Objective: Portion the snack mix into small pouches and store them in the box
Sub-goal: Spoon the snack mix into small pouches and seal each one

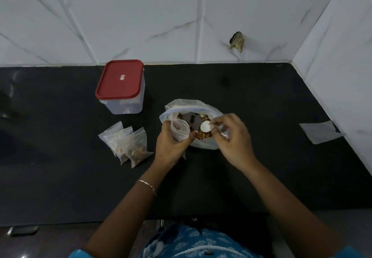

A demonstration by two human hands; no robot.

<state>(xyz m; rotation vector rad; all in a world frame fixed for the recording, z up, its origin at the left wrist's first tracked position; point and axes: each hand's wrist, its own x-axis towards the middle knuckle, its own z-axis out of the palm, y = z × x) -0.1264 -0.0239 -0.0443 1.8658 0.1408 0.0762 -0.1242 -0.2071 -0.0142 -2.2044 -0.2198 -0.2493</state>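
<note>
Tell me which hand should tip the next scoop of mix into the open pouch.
Right, probably. The left hand grips the small pouch, holding it open; the right hand pinches the white scoop over the snack mix in the large bag, beside the pouch's mouth.

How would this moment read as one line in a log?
step: scooping; left hand: holds open pouch; right hand: pinches white scoop in snack bag; filled pouches: on counter; box: lid on
</note>
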